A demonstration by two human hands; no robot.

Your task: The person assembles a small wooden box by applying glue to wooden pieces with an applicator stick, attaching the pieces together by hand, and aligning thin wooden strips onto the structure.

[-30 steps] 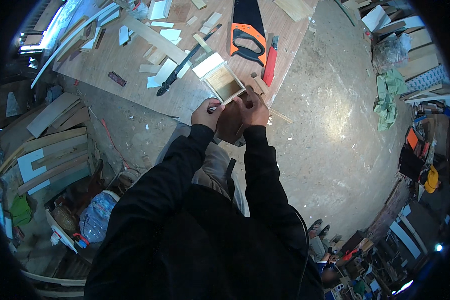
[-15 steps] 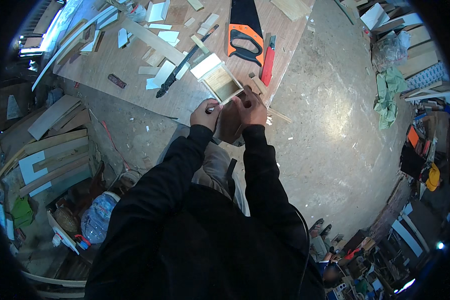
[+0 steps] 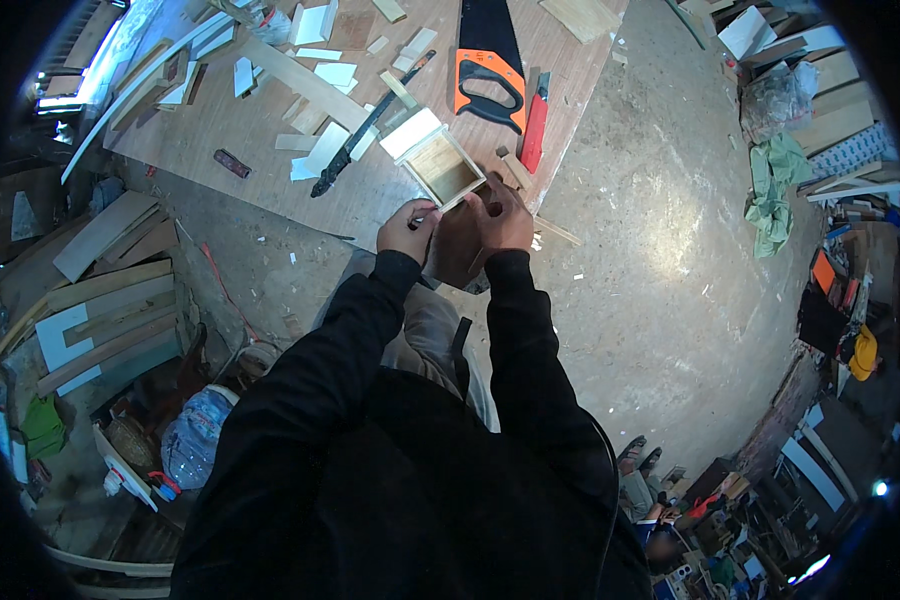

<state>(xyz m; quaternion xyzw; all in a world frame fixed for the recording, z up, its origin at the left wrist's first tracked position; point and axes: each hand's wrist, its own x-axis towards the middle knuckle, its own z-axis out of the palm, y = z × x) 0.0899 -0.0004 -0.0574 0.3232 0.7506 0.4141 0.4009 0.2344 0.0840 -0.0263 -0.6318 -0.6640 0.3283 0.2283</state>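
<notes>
While left hand [image 3: 404,230] pinches near corner of small open box of pale wood [image 3: 440,164], right hand [image 3: 508,222] holds same box at near right side, with narrow grip. Box is located at near edge of brown wood-grain worktop [image 3: 270,182]; whether it rests there, cannot tell. Beyond box, to right, lies black-bladed handsaw with orange handle [image 3: 488,62], near slim red tool with metal blade [image 3: 535,132]. Left of box lies long, narrow dark bar [image 3: 344,160].

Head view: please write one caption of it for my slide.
Bare left hand and right hand hold a small, open, pale wooden box near an orange-and-black handsaw.
</notes>
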